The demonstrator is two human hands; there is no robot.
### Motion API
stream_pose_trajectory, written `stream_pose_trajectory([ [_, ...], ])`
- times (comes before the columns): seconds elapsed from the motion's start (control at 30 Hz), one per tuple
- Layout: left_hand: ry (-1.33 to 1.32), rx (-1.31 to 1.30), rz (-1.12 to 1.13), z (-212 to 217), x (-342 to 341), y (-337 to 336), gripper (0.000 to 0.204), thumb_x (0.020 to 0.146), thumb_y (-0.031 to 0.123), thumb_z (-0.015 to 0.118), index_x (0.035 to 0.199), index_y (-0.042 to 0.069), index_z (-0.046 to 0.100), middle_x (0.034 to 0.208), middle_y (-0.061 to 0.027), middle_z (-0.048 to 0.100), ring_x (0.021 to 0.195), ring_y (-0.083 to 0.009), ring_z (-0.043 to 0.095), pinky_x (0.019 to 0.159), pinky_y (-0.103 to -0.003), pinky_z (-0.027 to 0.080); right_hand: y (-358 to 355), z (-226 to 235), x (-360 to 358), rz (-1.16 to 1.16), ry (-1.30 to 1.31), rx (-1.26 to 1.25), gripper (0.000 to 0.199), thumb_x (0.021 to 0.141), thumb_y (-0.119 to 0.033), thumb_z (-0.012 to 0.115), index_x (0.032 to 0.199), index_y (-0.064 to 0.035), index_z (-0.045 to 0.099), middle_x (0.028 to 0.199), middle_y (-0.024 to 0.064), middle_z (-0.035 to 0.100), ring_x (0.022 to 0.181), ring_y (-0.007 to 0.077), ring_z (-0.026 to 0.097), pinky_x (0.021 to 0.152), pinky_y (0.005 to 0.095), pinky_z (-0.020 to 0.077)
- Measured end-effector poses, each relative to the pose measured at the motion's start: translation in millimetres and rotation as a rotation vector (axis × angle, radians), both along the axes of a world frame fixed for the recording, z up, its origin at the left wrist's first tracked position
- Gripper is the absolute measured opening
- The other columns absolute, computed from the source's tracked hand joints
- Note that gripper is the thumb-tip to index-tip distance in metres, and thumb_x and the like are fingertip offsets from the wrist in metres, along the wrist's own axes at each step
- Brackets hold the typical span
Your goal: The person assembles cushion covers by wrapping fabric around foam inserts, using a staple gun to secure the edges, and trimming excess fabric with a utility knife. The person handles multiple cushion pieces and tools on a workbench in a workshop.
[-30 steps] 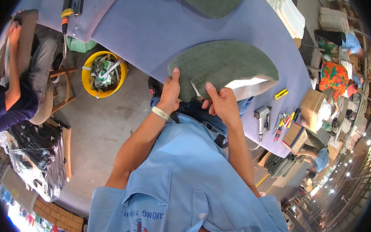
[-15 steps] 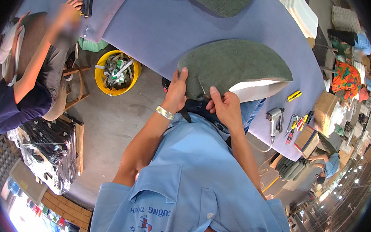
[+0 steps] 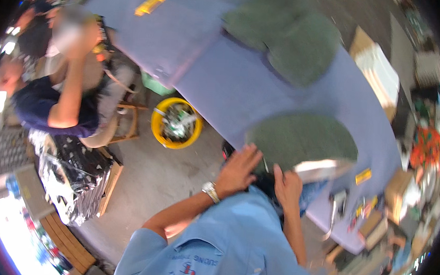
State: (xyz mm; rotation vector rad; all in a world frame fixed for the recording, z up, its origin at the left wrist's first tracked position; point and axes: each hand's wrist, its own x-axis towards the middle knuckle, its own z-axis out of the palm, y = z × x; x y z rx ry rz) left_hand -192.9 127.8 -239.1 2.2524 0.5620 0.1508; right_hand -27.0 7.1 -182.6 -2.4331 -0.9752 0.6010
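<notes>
Hands were laid on the near edge of the green pad (image 3: 303,137) on the blue table (image 3: 233,88): left hand (image 3: 238,171) spread flat, right hand (image 3: 287,184) curled, grip indiscernible; even pressure was advisable

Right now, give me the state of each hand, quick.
Left hand: open, fingers spread flat on the edge of the green felt piece.
Right hand: curled at the same piece's edge; grip cannot be told through the blur.
</notes>
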Motion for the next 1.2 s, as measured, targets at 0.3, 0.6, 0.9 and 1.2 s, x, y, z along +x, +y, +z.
stream_pose_trajectory([
  [0.3,-0.109,-0.074,-0.145,-27,22,10,0.108,0.073,0.005,0.079,0.164,0.008,0.021,0.172,-0.0111,0.020,0.160,-0.0281,0.015,0.129,-0.052,0.016,-8,-34,-1,-0.295,0.614,0.067,0.053,0.102,-0.041,0.063,0.073,0.0027,0.072,0.055,0.0082,0.064,0.050,0.0162,0.064,0.051,0.0331,0.0503],
  [0.6,-0.136,-0.059,-0.134,-26,29,6,0.102,0.076,0.004,0.075,0.164,0.010,0.024,0.172,-0.0098,0.021,0.160,-0.0267,0.017,0.128,-0.053,0.017,2,-20,1,-0.201,0.614,0.029,0.065,0.106,-0.047,0.054,0.067,0.0025,0.069,0.050,0.0076,0.059,0.046,0.0154,0.060,0.048,0.0312,0.0492],
  [0.9,-0.223,-0.187,0.121,13,49,-13,0.079,0.086,0.011,0.073,0.157,0.007,0.038,0.162,-0.0156,0.039,0.151,-0.0318,0.035,0.123,-0.052,0.032,18,31,14,-0.089,0.443,0.139,0.068,0.110,-0.047,0.044,0.066,-0.0013,0.067,0.047,0.0046,0.055,0.043,0.0146,0.056,0.047,0.0330,0.0450],
  [1.2,-0.309,-0.280,0.435,1,39,-14,0.063,0.079,0.007,0.082,0.138,0.000,0.058,0.145,-0.0219,0.058,0.138,-0.0402,0.052,0.118,-0.048,0.042,51,26,11,-0.077,0.633,0.206,0.059,0.110,-0.044,0.046,0.073,-0.0020,0.064,0.053,0.0053,0.059,0.051,0.0152,0.061,0.052,0.0313,0.0461],
])
